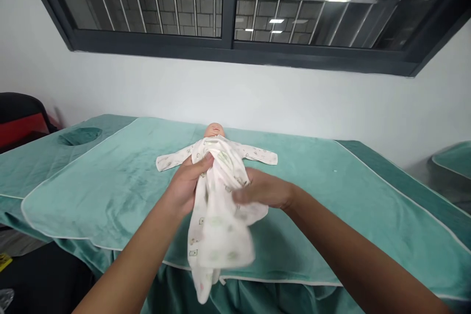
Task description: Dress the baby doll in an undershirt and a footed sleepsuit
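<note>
A baby doll (214, 130) lies on its back on the green bed cover, only its head showing. White printed baby clothing (221, 206) covers its body, with both sleeves spread out to the sides. My left hand (187, 181) grips a fold of the cloth at its left side, thumb on top. My right hand (259, 189) is closed on the cloth at the right side, its fingers partly blurred and partly hidden. The lower part of the clothing hangs toward me, blurred by motion, past the front edge of the bed.
A green velvet cover with white piping (312, 196) spreads over the bed, which has a face hole (80, 136) at the left. Behind stand a white wall (176, 88) and a barred window (228, 5). A black and red chair (22, 120) is at far left.
</note>
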Demonstrator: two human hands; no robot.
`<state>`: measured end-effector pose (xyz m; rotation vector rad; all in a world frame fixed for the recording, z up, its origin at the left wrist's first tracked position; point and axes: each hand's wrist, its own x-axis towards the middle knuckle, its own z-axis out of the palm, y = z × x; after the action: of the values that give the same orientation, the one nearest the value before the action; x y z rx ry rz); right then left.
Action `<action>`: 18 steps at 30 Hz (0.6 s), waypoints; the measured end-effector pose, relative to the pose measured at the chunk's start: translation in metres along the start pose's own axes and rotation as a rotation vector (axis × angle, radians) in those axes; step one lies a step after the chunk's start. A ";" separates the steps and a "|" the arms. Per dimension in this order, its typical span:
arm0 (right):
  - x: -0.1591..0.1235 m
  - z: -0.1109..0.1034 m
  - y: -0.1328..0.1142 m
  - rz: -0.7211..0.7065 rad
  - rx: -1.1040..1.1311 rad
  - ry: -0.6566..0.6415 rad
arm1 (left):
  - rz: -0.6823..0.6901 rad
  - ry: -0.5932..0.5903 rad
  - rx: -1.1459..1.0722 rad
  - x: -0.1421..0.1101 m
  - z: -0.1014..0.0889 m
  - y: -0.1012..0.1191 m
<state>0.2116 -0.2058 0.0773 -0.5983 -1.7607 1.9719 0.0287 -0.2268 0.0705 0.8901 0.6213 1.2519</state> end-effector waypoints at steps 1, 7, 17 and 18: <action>0.000 0.001 0.001 0.044 -0.022 -0.076 | -0.020 0.022 -0.006 -0.002 0.003 -0.001; -0.002 -0.005 0.009 -0.186 0.233 0.308 | -0.257 -0.126 0.152 -0.012 -0.011 -0.005; -0.045 0.032 0.087 0.189 0.405 0.190 | -0.585 -0.136 0.293 -0.055 -0.034 -0.027; -0.049 0.036 0.098 0.209 0.402 0.196 | -0.604 -0.137 0.317 -0.060 -0.035 -0.032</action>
<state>0.2278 -0.2739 -0.0142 -0.8253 -1.1799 2.2366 0.0036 -0.2794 0.0210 0.9426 0.9112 0.5533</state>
